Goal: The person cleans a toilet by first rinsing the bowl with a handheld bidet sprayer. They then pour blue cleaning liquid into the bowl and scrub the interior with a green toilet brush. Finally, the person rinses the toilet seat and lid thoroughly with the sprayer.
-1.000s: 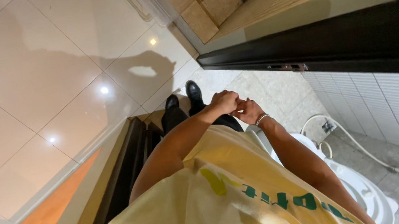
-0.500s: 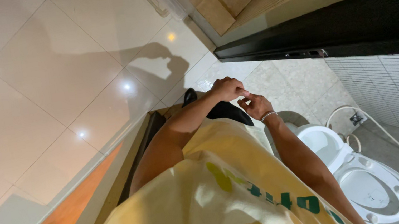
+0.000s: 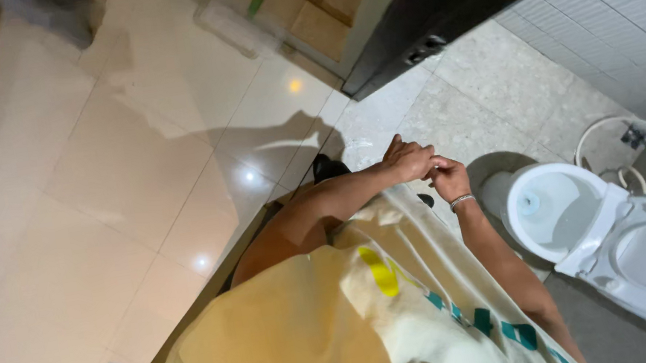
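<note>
Fingers (image 3: pixel 403 151) curled, left hand (image 3: pixel 409 163) touching right hand (image 3: pixel 449 179), grip contents I cannot tell, toilet (image 3: pixel 610 248) rim close right, tiled floor (image 3: pixel 124 178) open left.

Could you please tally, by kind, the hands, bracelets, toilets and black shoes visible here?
Bare hands: 2, left hand and right hand, held together
Thin silver metal bracelet: 1, on the right wrist
White ceramic toilet, lid up: 1
Black shoe: 1
Total: 5
</note>
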